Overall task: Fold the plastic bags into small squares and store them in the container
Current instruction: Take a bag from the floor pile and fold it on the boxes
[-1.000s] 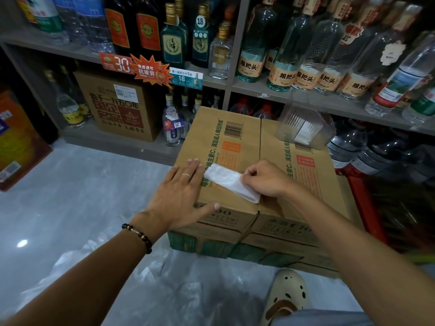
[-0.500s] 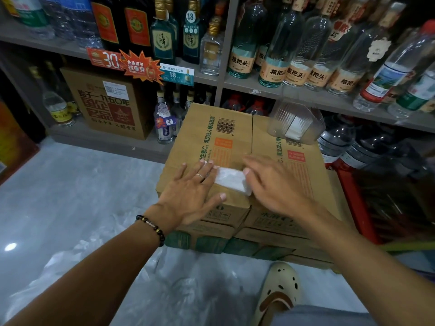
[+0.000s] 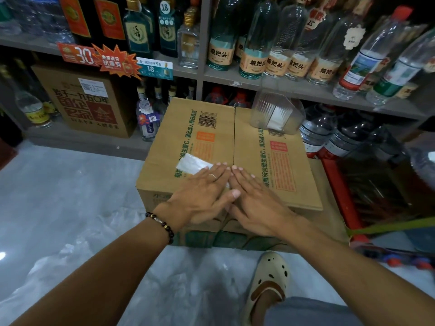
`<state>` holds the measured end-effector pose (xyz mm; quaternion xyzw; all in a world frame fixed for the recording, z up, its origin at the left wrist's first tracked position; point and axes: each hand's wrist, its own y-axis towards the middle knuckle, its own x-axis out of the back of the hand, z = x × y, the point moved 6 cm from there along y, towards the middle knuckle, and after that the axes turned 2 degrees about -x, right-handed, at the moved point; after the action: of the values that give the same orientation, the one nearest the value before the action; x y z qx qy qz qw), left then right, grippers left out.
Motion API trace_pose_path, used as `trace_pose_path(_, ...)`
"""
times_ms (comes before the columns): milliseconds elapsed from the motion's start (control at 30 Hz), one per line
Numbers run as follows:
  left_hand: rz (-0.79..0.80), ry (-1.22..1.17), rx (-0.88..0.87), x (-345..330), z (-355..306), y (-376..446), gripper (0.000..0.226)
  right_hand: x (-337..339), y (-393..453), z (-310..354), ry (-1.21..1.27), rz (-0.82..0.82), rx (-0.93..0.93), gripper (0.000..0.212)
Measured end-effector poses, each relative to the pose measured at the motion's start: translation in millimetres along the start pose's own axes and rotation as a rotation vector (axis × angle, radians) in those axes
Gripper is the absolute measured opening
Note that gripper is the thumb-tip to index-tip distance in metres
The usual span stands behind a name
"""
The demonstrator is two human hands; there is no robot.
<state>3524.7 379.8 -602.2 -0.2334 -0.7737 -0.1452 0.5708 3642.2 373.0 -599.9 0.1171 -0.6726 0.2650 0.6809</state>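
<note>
A folded white plastic bag (image 3: pixel 191 164) lies flat on the top of a cardboard box (image 3: pixel 211 135). My left hand (image 3: pixel 202 196) presses on the bag's right part with straight fingers and hides that part. My right hand (image 3: pixel 255 200) lies flat beside it, fingers straight, on the box top at the bag's right end. A clear plastic container (image 3: pixel 275 114) with white folded bags inside stands at the box's far right corner, beyond both hands.
Loose clear plastic bags (image 3: pixel 77 260) lie on the grey floor at the lower left. Shelves (image 3: pixel 294 89) with glass bottles stand behind the box. Large water jugs (image 3: pixel 329 135) and a red rack (image 3: pixel 339 196) are to the right. My foot in a cream clog (image 3: pixel 268 285) is below.
My right hand let go of the bag's right end and flattened onto it. My left hand slid right over the bag, so both hands now lie side by side.
</note>
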Motion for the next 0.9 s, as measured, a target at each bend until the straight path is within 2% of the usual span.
trace_pose_path(167,0.033,0.063,0.014,7.6,19.9,-9.9,0.097,-0.1,0.3,2.1,-0.003,-0.009,-0.002,0.076)
trace_pose_path(300,0.037,0.136,0.042,9.9,37.1,-17.3,0.109,-1.1,1.0,3.2,-0.017,0.000,-0.008,0.077)
trace_pose_path(433,0.008,0.187,0.108,8.2,50.7,-21.3,0.101,0.6,1.6,4.0,-0.013,-0.017,-0.006,0.077)
trace_pose_path(533,-0.013,0.211,0.132,14.0,60.4,-29.1,0.106,6.4,1.9,3.4,0.002,-0.060,0.016,0.073)
trace_pose_path(633,0.005,0.176,0.110,18.2,63.8,-35.9,0.109,15.9,-1.2,4.9,-0.055,-0.220,0.081,0.052)
trace_pose_path(767,-0.114,0.249,0.077,26.6,61.4,-46.5,0.083,21.8,-3.2,16.3,-0.061,-0.343,0.154,0.026)
trace_pose_path(900,-0.137,0.285,0.025,18.3,46.9,-57.3,0.069,24.0,-2.5,24.2,-0.088,-0.443,0.245,0.017)
